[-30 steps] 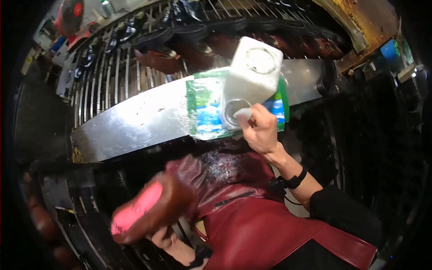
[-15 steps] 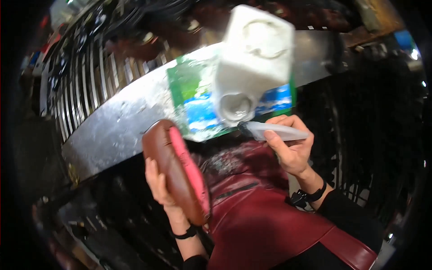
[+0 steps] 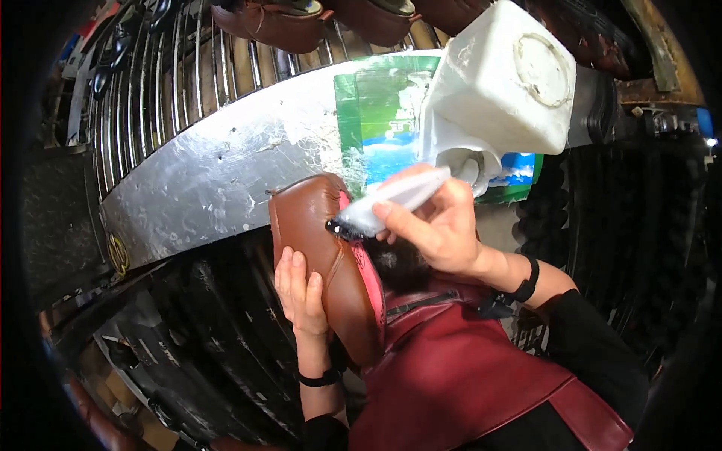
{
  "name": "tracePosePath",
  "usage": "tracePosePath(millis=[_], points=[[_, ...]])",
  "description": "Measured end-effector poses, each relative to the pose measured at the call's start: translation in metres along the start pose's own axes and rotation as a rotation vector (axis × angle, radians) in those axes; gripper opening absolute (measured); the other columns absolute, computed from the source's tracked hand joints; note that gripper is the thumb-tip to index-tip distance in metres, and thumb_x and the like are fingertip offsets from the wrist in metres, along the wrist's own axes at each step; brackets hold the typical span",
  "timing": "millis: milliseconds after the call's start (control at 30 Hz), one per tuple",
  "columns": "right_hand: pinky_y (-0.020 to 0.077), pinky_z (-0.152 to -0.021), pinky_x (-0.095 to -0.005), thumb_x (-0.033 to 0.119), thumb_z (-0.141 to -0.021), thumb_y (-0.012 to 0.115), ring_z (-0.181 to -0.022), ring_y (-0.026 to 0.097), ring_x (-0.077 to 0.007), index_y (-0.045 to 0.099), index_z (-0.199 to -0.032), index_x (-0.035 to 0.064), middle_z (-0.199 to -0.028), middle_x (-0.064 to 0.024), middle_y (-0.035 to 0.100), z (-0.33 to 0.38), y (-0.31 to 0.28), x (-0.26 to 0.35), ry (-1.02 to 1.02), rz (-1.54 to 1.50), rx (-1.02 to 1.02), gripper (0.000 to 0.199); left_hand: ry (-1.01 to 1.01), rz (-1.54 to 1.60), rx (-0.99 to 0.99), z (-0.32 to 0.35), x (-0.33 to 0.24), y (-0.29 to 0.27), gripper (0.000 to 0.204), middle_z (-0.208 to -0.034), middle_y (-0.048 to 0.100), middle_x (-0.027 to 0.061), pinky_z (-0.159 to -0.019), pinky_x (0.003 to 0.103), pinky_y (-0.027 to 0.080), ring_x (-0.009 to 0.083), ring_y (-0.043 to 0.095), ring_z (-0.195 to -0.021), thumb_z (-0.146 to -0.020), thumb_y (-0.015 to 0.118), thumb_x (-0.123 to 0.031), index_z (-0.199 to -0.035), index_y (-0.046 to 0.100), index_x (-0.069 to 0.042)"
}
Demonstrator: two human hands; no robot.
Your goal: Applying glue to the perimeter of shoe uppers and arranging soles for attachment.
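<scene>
My left hand (image 3: 301, 297) is wrapped round the outer side of a brown leather shoe (image 3: 301, 218), which leans against my apron. A pink strip (image 3: 368, 282) shows along the shoe's right side. In my right hand (image 3: 447, 237) is a brush (image 3: 402, 199) with a whitish, flat handle and dark bristles. Its bristles lie against the shoe's upper part, by the edge of the pink strip. Just beyond that hand stands a white plastic container (image 3: 489, 90) with a round spout-like mouth, whose inside looks coated in white.
The container rests on a green and blue printed sheet (image 3: 376, 109) on a curved metal ledge (image 3: 218, 158) smeared with white. Behind it, several brown shoes (image 3: 278, 26) sit on a rack of metal bars (image 3: 180, 71). A dark red apron (image 3: 451, 361) covers my front.
My right hand has brought the brush left, from beside the container's mouth onto the shoe. The view has shifted, and the shoe appears a little further right and more upright.
</scene>
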State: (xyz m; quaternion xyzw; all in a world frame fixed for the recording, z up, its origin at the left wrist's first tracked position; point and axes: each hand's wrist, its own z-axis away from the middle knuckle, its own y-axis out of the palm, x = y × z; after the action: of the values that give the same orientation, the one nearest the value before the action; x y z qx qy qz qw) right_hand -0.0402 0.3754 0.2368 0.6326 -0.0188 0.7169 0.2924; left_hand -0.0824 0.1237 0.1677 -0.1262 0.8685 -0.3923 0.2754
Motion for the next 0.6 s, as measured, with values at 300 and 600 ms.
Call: tracePosePath(millis=[300, 600], points=[[0.0558, -0.055, -0.0259, 0.008, -0.096, 0.075, -0.066, 0.069, -0.0111, 0.066, -0.104, -0.0039, -0.086, -0.0087, 0.074, -0.06, 0.001, -0.006, -0.016, 0.192, -0.108, 0.017, -0.004, 0.011, 0.006, -0.007, -0.009, -0.001, 0.033, -0.141, 0.06, 0.0294, -0.106, 0.059, 0.053, 0.0492, 0.061, -0.129, -0.099, 0.063, 0.005, -0.128, 0.05, -0.001], [0.0584, -0.065, -0.0264, 0.007, -0.098, 0.076, -0.075, 0.07, -0.0112, 0.067, -0.11, -0.0011, -0.092, -0.0072, 0.073, 0.022, -0.023, -0.007, 0.08, 0.012, 0.1, 0.016, 0.032, 0.014, -0.053, -0.008, -0.002, 0.001, 0.036, -0.141, 0.061, 0.0301, -0.106, 0.057, 0.054, 0.0483, 0.062, -0.129, -0.099, 0.064, 0.004, -0.132, 0.051, 0.0]])
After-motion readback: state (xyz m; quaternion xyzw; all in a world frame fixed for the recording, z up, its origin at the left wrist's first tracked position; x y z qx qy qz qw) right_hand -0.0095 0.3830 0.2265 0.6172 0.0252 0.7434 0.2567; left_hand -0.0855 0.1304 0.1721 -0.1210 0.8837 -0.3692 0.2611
